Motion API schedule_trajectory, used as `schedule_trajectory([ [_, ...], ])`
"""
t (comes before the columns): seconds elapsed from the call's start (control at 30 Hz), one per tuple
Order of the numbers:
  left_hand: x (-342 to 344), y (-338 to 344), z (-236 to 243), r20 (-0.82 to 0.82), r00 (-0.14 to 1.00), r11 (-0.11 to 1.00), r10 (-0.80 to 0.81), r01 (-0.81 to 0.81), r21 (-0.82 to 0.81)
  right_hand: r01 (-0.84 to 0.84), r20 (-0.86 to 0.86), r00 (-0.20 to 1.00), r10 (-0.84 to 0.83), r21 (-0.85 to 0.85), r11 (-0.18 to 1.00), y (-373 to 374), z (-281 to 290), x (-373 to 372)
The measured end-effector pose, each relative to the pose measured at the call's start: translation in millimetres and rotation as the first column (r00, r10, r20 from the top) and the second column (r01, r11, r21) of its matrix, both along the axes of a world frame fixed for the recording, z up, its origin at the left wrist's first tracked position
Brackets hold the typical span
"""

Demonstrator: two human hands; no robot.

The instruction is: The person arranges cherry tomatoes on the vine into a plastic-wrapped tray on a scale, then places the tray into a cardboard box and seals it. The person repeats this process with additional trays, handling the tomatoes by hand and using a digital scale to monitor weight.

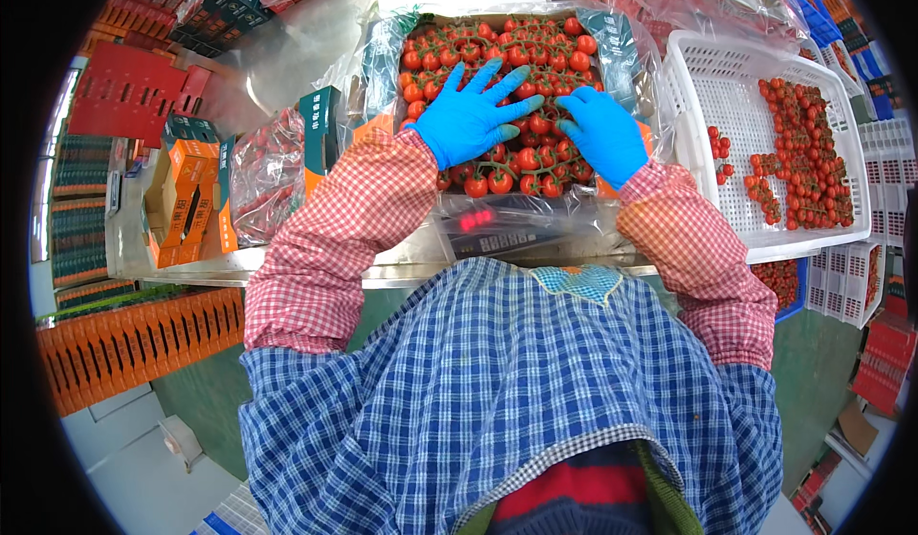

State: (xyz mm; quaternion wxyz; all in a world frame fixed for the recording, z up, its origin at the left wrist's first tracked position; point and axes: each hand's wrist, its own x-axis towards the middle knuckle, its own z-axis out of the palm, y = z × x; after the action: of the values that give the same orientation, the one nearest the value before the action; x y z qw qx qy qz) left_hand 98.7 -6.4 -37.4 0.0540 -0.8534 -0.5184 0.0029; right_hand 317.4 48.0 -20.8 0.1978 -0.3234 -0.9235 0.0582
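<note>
Both my hands, in blue gloves, are over a box (382,66) packed with red cherry tomatoes on green vines (499,182), lined with clear plastic. My left hand (469,114) lies spread open on the tomatoes at the box's middle left. My right hand (602,133) rests at the middle right, its fingers bent but apart, thumb and forefinger on the fruit; whether they touch a stem is too small to tell. The box stands on a scale (502,239) with a red lit display, partly covered by plastic.
A white perforated crate (708,229) with tomato vines stands at my right. At my left are a plastic-covered box (268,172) and orange empty cartons (182,200) on the steel table (258,52). Red boxes (660,0) sit at the back. Orange cartons (143,339) are stacked below left.
</note>
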Motion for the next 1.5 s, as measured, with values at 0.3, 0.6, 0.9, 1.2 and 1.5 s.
schedule_trajectory([
  [0.3, -8, -23, 14, 0.341, 0.939, 0.999, -0.046, 0.046, 0.008, -0.253, 0.155, 0.960, 0.234, 0.117, 0.960, -48, -10, 4],
  [0.6, 5, -56, 5, 0.162, 0.983, 0.996, 0.083, -0.078, -0.037, -0.138, 0.262, 0.958, 0.118, 0.061, 0.988, -57, -22, -10],
  [0.9, 12, -63, 7, 0.257, 0.955, 0.987, 0.148, -0.127, -0.096, -0.110, 0.106, 0.988, 0.109, 0.002, 0.994, -3, 20, -15],
  [1.2, -49, 25, 26, 0.324, 0.888, 0.938, 0.326, -0.346, 0.005, -0.218, 0.503, 0.849, 0.159, 0.060, 0.974, 76, 9, -45],
  [1.5, -84, 138, 20, 0.389, 0.904, 0.973, 0.176, -0.219, 0.068, 0.225, 0.340, 0.940, 0.036, -0.691, 0.687, 240, 34, -68],
])
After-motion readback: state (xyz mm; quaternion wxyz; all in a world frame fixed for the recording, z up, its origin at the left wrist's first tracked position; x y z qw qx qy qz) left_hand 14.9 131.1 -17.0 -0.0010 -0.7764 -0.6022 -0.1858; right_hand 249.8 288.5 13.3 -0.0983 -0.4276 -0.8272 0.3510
